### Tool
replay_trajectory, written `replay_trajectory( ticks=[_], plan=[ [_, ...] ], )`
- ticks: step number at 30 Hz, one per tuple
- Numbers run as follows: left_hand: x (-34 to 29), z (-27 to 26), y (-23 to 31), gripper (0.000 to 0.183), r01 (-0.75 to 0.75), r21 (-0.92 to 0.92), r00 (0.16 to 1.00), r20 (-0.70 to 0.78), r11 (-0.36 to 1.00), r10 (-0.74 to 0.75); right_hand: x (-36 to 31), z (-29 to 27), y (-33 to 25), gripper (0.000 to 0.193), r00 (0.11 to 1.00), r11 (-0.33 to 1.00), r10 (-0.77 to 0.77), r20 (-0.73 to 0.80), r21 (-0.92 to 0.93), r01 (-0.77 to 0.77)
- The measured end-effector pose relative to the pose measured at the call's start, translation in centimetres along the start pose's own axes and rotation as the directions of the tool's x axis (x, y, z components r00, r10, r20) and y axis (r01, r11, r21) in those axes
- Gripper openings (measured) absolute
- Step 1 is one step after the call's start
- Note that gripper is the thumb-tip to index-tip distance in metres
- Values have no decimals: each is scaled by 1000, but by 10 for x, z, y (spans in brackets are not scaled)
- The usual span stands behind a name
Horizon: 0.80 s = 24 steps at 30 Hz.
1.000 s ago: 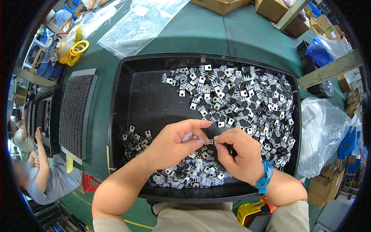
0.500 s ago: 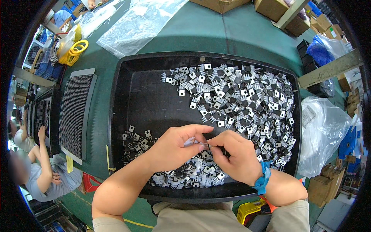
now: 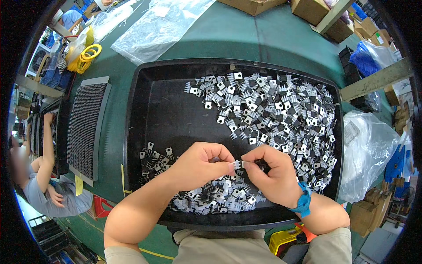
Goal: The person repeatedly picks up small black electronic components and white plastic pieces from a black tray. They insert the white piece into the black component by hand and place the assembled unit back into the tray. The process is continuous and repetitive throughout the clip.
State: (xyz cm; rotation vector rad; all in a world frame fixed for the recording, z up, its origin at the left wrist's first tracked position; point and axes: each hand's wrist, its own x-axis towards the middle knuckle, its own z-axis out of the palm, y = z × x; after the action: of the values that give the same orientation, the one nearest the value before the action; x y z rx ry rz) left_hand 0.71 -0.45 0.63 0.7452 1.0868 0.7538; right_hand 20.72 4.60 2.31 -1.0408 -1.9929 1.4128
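My left hand (image 3: 203, 164) and my right hand (image 3: 273, 175) meet above the near part of a black tray (image 3: 165, 105). Between their fingertips is one small three-legged transistor (image 3: 238, 164) with white sleeving about its legs. The left thumb and forefinger pinch the legs' side; the right ones pinch the body's end, mostly hidden by the fingers. A blue band (image 3: 303, 200) circles my right wrist. A large heap of transistors (image 3: 281, 108), black with silvery tabs, many with white-sleeved legs, fills the tray's right side. White-sleeved transistors (image 3: 215, 198) lie below my hands, bare-legged ones (image 3: 154, 163) by my left forearm.
Left of the tray stands a rack (image 3: 88, 130) packed with rows of dark parts. Clear plastic bags lie behind (image 3: 162, 26) and right (image 3: 367, 149) of the tray. Cardboard boxes (image 3: 252, 5) stand at the back. A co-worker's arm (image 3: 46, 154) reaches over trays at far left.
My fingertips have shifted, and the transistor between them shows more plainly. My right hand's fingers are more arched. The co-worker's arm at far left has moved farther forward.
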Motion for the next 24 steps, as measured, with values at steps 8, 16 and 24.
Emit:
replay_trajectory(
  ticks=[8,16,24],
  plan=[
    [2,2,-1,8,28,52,999,17,998,-28,6,-2,1,8,888,797,428,168,392,-459],
    [1,-2,4,11,62,-151,998,-9,987,-64,10,-8,2,9,833,691,445,329,466,-553],
    [4,-8,1,17,-113,-321,991,-109,940,82,4,5,27,21,911,895,-118,395,-354,269]
  ],
)
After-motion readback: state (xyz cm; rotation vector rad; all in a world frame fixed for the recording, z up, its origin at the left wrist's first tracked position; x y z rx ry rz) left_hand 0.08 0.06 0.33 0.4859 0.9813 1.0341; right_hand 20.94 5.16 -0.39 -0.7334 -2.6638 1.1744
